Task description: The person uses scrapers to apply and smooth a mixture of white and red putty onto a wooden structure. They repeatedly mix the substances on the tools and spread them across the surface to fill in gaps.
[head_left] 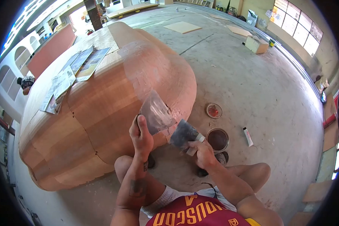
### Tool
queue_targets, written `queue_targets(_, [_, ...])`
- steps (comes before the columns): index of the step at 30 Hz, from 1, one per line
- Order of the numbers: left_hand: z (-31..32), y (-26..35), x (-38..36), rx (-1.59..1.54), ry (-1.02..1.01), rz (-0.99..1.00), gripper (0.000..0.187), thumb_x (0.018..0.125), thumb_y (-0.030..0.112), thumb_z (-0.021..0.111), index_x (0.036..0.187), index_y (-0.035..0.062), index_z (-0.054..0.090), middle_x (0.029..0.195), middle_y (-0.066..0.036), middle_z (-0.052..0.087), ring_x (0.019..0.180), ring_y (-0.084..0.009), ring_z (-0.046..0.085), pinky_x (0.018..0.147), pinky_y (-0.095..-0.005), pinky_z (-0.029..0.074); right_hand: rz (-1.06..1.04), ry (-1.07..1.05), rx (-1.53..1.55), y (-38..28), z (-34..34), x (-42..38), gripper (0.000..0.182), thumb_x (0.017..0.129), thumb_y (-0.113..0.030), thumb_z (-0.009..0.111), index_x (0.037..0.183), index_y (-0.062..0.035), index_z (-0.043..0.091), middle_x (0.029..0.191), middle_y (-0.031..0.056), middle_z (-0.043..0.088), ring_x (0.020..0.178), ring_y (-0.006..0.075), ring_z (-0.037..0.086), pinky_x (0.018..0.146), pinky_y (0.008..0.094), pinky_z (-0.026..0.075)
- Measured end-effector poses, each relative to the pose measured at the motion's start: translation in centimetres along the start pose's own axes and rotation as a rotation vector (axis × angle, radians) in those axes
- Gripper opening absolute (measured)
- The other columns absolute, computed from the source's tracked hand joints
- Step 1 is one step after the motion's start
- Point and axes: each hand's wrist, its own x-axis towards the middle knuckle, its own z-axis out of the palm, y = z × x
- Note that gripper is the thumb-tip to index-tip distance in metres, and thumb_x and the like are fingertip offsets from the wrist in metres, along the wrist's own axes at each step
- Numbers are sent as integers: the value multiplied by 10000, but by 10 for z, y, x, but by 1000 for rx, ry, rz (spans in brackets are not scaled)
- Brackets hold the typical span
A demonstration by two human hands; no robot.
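My left hand (142, 136) grips the lower left edge of a flat, shiny, pinkish-smeared plate (157, 115), its thumb up along the side. Held in my right hand (205, 152) is a wide putty knife (184, 135) with a grey, smeared blade, close to the plate's lower right corner. Both are in front of a large curved wooden form (98, 94), whose near right end carries pinkish filler. To the right on the floor are an open round can (217, 140), a round lid (214, 110) with red paste on it, and a white tube (248, 136).
Newspaper sheets (79, 64) lie on top of the wooden form. Flat boards (182, 27) and a box (256, 44) are on the concrete floor (229, 79) farther back. Another person (26, 83) is at the far left, behind the form. My legs are folded close below my hands.
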Motion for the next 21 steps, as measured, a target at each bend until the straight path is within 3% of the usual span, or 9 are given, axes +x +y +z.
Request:
queue_targets(4, [21, 33, -19, 192, -172, 358, 170, 1022, 124, 531, 1009, 10, 656, 702, -116, 602, 651, -209, 629, 612, -320, 466, 133, 91, 259, 1, 14, -7, 388, 926, -23, 501, 1310, -63, 534, 1136, 110, 657, 988, 248, 657, 842, 457, 565])
queue_targets(5, [17, 41, -22, 279, -301, 298, 132, 990, 92, 571, 1041, 16, 666, 749, -166, 627, 672, -316, 656, 622, -361, 496, 130, 77, 287, 4, 11, -5, 368, 925, -30, 506, 1289, -55, 551, 1126, 117, 671, 998, 260, 662, 832, 464, 566])
queue_targets(8, [15, 44, -26, 386, -452, 367, 139, 983, 112, 588, 1049, 17, 667, 799, -194, 658, 719, -388, 662, 650, -409, 521, 142, 76, 330, 12, -2, 2, 332, 920, -47, 519, 1245, -34, 584, 1100, 134, 696, 998, 286, 677, 804, 478, 573])
queue_targets(11, [-6, 25, -28, 523, -541, 216, 177, 1004, 162, 569, 1031, 10, 656, 811, -218, 660, 765, -433, 646, 672, -437, 525, 122, 112, 365, 1, -9, 17, 351, 898, -31, 539, 1246, -10, 575, 1073, 131, 692, 878, 289, 688, 763, 477, 594])
queue_targets(12, [-12, 20, -28, 556, -557, 154, 189, 1010, 171, 560, 1025, 6, 652, 806, -222, 657, 769, -436, 643, 670, -433, 523, 25, 70, 221, -3, -14, 28, 374, 897, -28, 539, 1269, -19, 567, 1089, 131, 680, 908, 296, 678, 791, 479, 587])
queue_targets(14, [-24, 15, -24, 543, -395, 45, 232, 1031, 204, 539, 1005, -2, 641, 768, -216, 636, 695, -390, 635, 646, -415, 508, -169, -23, -65, -10, -19, 56, 422, 896, -21, 538, 1317, -38, 552, 1120, 133, 658, 969, 312, 658, 846, 483, 573])
queue_targets(17, [-39, 19, -6, 448, -96, 7, 305, 1056, 254, 513, 961, -17, 614, 713, -174, 579, 623, -263, 548, 616, -371, 470, -671, -96, -1428, -27, -10, 100, 531, 886, -21, 551, 1405, -123, 514, 1259, 122, 573, 1122, 338, 582, 973, 473, 514])
queue_targets(20, [-50, 20, 12, 330, 124, 4, 352, 1076, 283, 486, 908, -14, 576, 707, -48, 472, 662, -151, 422, 616, -307, 404, -528, -110, -1834, -26, 4, 138, 595, 878, -66, 567, 1450, -210, 485, 1361, 102, 480, 1224, 345, 491, 1060, 449, 439])
queue_targets(21, [-52, 19, 16, 294, 178, 0, 365, 1082, 288, 477, 890, -9, 563, 713, 5, 430, 690, -120, 380, 621, -284, 379, -639, -111, -1894, -20, -2, 154, 601, 879, -74, 561, 1456, -222, 481, 1350, 99, 487, 1202, 342, 502, 1044, 448, 448])
